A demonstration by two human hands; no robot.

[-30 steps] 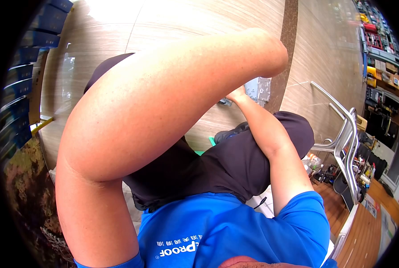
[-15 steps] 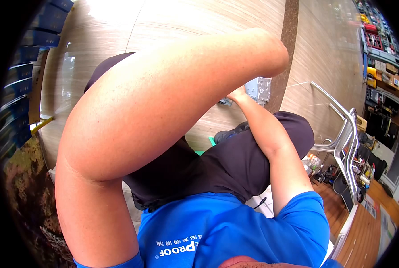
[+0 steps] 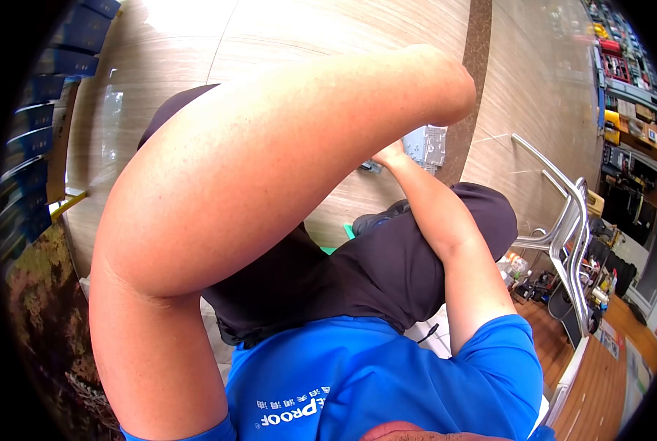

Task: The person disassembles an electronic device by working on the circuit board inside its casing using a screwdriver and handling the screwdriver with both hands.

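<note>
My left arm reaches across the view, and its rounded far end, the bent wrist or back of my left hand (image 3: 446,84), hides the fingers. Below it, my right hand (image 3: 391,154) reaches down low near the floor, with its fingers mostly covered by the left forearm. Right beside the right hand is a light grey and clear plastic piece (image 3: 425,147), with small raised details. A smaller grey part (image 3: 371,167) shows just left of that hand. What either hand grips is hidden.
Beige tiled floor (image 3: 328,29) has a dark brown strip (image 3: 479,37). A bent metal tube frame (image 3: 575,235) stands at right, near shelves of goods (image 3: 622,66). Blue boxes (image 3: 31,140) are stacked at left. A dark shoe (image 3: 376,220) and a green edge (image 3: 348,231) show between my knees.
</note>
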